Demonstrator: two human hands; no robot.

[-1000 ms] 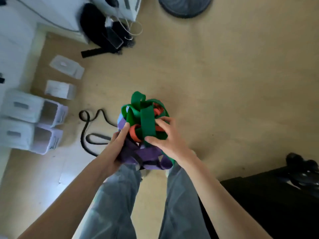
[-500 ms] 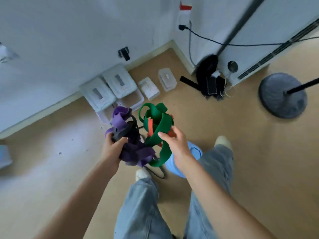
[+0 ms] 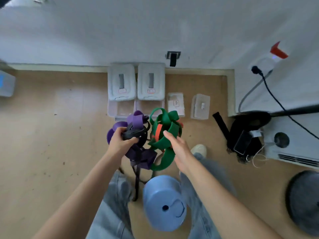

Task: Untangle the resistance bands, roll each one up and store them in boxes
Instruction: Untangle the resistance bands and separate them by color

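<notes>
A tangle of resistance bands hangs in front of me above the floor. My left hand (image 3: 120, 144) grips the purple band (image 3: 136, 120) and the black band (image 3: 133, 133) wound with it. My right hand (image 3: 177, 149) holds the green band (image 3: 165, 135), thumb on top and fingers hidden behind it. An orange band (image 3: 158, 131) runs through the green loops. Black strands trail down between my legs. Two clear storage boxes (image 3: 120, 111) (image 3: 146, 107) stand open by the wall, their white lids (image 3: 120, 81) (image 3: 151, 81) leaning up behind them.
Two smaller clear boxes (image 3: 175, 103) (image 3: 200, 106) lie right of the open ones. A light-blue stool (image 3: 164, 202) stands between my feet. A black bag with a phone (image 3: 243, 140) sits right, beside a white appliance (image 3: 293, 140) and a round stand base (image 3: 303, 200).
My head has lifted and turned toward the wall, bringing the boxes in front of me. The tangle has been pulled apart: purple and black to the left, green and orange to the right.
</notes>
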